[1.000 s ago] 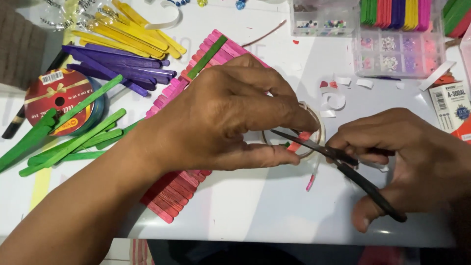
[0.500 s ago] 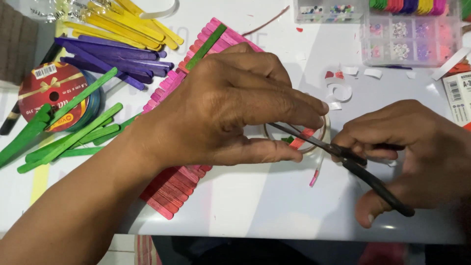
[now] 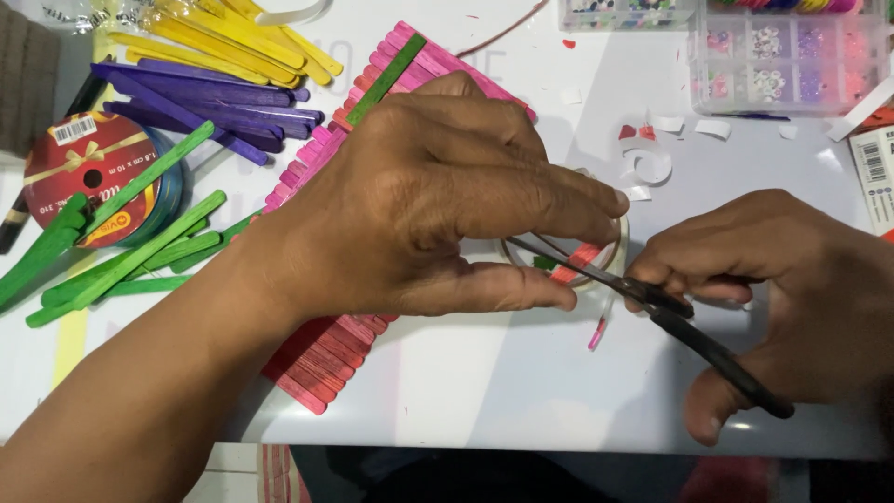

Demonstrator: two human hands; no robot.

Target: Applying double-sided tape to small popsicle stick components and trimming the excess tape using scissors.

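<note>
Head view: cutting step in hand, judging by the pose. Left hand (image 3: 438,205) arched over the work, thumb and forefinger pinching a clear tape roll (image 3: 610,244) from above and below, other fingers pressed together along the top. Right hand (image 3: 792,289) curled through the handles of black scissors (image 3: 670,312), blades parted a little and poked in at the roll, beside a short red strip (image 3: 577,263) showing within the ring. Roll just off the right edge of a pink stick mat (image 3: 326,359) on the white table (image 3: 484,391), near the front edge. Roll see-through, thin-walled, mostly hidden by fingers. Next move, likely: a clean snip, blades square to the strip, roll held steady, fingertips kept clear. Off to the left, green sticks (image 3: 130,251), purple sticks (image 3: 205,102), yellow sticks (image 3: 223,42) and a ribbon spool (image 3: 88,168).
</note>
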